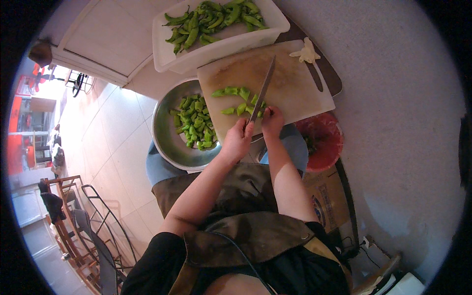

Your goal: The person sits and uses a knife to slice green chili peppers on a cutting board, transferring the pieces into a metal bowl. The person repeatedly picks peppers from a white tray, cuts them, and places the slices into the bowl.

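My left hand grips the handle of a long kitchen knife, whose blade points up and to the right over a white plastic cutting board. Curled fingers of my right hand hold the end of a green pepper piece just right of the blade; the fingers partly hide it. Cut green pepper pieces lie in two rough rows on the board. Left of the board, a round metal basin contains many chopped pepper pieces. The board's left edge overlaps the basin's rim.
Whole green peppers fill part of a white plastic tub behind the board. A pale glove-like item lies at the board's far right corner. A red lined bucket stands at right, beside the wall. Chairs stand at left.
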### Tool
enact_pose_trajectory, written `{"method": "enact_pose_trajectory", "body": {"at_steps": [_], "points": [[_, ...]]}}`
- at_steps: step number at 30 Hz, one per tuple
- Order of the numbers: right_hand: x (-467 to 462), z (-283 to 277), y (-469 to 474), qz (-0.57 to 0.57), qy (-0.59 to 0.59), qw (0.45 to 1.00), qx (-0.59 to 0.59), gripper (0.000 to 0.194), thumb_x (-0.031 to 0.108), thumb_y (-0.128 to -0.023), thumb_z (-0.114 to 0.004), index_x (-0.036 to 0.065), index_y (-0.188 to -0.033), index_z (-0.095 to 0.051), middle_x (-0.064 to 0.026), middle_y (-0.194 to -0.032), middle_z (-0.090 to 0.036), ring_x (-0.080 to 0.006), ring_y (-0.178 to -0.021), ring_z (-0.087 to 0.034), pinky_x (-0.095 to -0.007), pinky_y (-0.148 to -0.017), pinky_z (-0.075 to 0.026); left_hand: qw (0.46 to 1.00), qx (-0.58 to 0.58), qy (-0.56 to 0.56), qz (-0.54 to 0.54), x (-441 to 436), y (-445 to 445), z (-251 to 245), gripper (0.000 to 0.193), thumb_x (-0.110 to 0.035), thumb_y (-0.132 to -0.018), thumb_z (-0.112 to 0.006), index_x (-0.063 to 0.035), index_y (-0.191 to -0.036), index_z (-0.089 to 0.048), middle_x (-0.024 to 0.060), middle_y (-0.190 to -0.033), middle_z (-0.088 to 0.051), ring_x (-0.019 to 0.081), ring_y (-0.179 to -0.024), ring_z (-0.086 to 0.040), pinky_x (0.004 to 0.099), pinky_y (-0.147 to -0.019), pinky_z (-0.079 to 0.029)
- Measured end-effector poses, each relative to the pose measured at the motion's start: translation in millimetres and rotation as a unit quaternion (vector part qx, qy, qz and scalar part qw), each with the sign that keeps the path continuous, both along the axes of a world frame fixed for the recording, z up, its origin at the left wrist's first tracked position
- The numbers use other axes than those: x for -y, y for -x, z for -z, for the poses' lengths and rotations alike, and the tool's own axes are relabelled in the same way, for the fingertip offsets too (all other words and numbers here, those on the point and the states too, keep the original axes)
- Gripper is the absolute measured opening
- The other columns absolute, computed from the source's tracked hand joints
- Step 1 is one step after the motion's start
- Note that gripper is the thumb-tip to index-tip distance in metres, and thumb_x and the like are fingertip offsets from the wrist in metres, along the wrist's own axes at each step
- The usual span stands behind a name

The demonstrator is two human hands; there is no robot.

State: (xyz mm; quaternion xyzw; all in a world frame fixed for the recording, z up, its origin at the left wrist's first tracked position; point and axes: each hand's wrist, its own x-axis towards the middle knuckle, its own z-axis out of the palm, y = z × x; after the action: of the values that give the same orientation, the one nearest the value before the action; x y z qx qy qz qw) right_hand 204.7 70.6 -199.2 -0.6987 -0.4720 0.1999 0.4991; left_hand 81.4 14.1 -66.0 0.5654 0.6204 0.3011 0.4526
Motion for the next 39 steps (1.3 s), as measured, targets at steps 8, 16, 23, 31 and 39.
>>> {"method": "enact_pose_trajectory", "body": {"at_steps": [8,16,23,31,39], "points": [[4.6,-24.9,5.0,-0.006,0.083,0.996,0.02,0.011,0.011,-0.079,-0.057,0.001,-0.083,-0.061,-0.0174,-0.079,-0.062,-0.0348,-0.073,-0.06,-0.0405,-0.067,-0.047,0.996,-0.094,0.0,-0.007,-5.8,-10.1,20.0,0.03,-0.031,-0.092,-0.046,-0.001,-0.094,-0.05,0.0225,-0.071,-0.057,0.0396,-0.067,-0.056,0.0456,-0.06,-0.043],[-1.5,-36.0,6.5,0.006,0.103,0.995,0.006,0.015,0.014,-0.081,-0.054,0.001,-0.079,-0.06,-0.0197,-0.077,-0.061,-0.039,-0.074,-0.059,-0.044,-0.066,-0.046,0.992,-0.121,-0.011,-0.015,-10.1,-23.4,15.8,0.03,-0.03,-0.091,-0.046,-0.0005,-0.091,-0.05,0.0269,-0.077,-0.057,0.0463,-0.075,-0.054,0.0489,-0.065,-0.043],[-0.4,-29.2,4.2,0.005,0.095,0.995,0.018,0.015,0.014,-0.081,-0.054,0.001,-0.077,-0.059,-0.021,-0.075,-0.061,-0.0392,-0.073,-0.058,-0.0451,-0.065,-0.046,0.995,-0.097,-0.007,-0.008,-1.4,-24.3,2.4,0.03,-0.03,-0.091,-0.045,0.0001,-0.091,-0.049,0.0281,-0.078,-0.058,0.0477,-0.078,-0.054,0.0506,-0.066,-0.043],[-0.6,-15.5,3.2,0.013,0.073,0.997,0.02,0.011,0.012,-0.078,-0.055,0.001,-0.077,-0.057,-0.0209,-0.075,-0.059,-0.0395,-0.072,-0.057,-0.0453,-0.065,-0.044,0.99,-0.137,0.022,0.0,-7.1,-32.3,9.4,0.031,-0.031,-0.091,-0.046,0.0003,-0.091,-0.048,0.0291,-0.082,-0.058,0.0482,-0.08,-0.053,0.0532,-0.068,-0.041],[3.1,-10.1,-42.1,0.129,0.031,0.991,0.029,0.005,0.009,-0.076,-0.059,0.004,-0.078,-0.06,-0.0138,-0.072,-0.06,-0.0274,-0.069,-0.059,-0.0367,-0.064,-0.046,0.997,-0.016,-0.015,-0.074,-25.0,-14.2,61.0,0.031,-0.032,-0.092,-0.044,-0.0022,-0.095,-0.048,0.0196,-0.071,-0.058,0.037,-0.064,-0.057,0.0437,-0.059,-0.045]]}}
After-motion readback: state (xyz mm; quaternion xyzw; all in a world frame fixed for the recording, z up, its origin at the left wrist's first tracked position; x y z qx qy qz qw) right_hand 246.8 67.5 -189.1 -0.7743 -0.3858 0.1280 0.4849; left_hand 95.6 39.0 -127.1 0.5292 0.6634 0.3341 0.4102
